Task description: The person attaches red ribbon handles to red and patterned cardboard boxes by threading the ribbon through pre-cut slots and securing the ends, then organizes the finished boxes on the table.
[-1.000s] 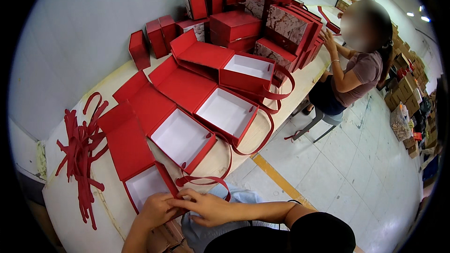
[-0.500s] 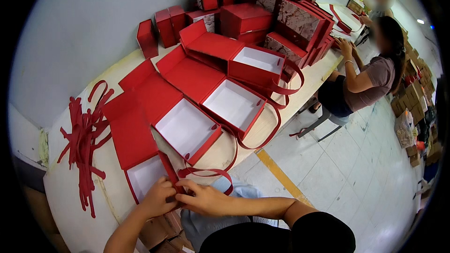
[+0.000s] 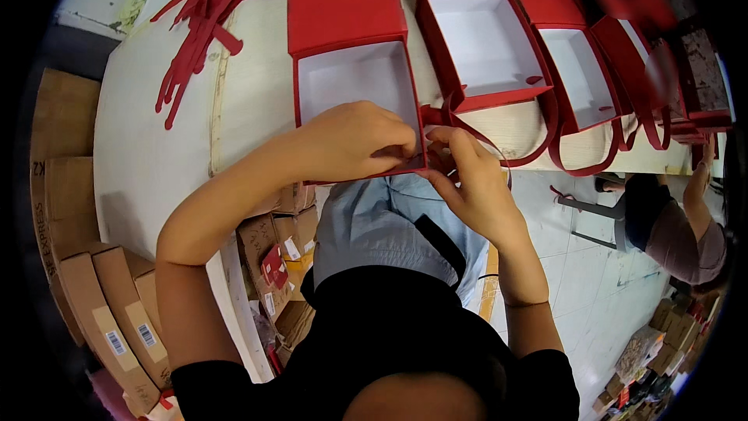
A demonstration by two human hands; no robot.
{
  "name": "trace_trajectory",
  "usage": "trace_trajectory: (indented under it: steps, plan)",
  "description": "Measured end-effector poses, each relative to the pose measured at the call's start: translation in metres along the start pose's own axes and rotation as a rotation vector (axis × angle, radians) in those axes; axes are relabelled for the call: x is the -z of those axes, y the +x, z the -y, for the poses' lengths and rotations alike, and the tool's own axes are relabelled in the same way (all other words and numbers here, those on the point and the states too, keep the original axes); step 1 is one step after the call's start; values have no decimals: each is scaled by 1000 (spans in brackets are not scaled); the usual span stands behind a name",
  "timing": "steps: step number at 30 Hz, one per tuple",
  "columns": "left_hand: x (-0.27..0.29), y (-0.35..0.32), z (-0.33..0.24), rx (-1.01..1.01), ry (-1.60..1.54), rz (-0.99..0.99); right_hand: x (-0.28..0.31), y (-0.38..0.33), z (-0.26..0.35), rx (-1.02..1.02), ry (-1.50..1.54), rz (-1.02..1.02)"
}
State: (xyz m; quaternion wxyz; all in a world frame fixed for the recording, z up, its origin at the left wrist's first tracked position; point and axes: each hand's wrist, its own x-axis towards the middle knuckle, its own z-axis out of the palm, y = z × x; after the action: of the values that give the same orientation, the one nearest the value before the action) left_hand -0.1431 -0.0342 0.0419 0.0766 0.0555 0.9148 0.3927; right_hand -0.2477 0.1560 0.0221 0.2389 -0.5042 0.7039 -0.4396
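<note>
pale counter (image 3: 144, 164) carries an open red, white-lined rectangular box (image 3: 351, 78) at its near edge. left hand (image 3: 368, 136) curls inside the box's near right corner, right hand (image 3: 477, 187) outside; whether their fingers grasp anything, i cannot tell.

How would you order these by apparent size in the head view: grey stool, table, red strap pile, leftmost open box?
Table
Leftmost open box
Red strap pile
Grey stool, though farther away
</note>
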Motion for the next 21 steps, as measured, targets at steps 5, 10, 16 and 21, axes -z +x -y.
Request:
trace_trajectory:
  steps: [5, 10, 16, 21]
  plan:
    - [-3, 6, 7, -29, 43, -42, 0, 4, -7, -9, -16, -3]
    - [2, 8, 10, -32, -160, -78, 0, 3, -6, 2, -25, -20]
    - [0, 8, 13, -64, -69, -88, 8, 2, -16, 91, -37, 13]
    - [-1, 7, 16, -96, 38, -88, 12, 3, -20, 116, -60, 27]
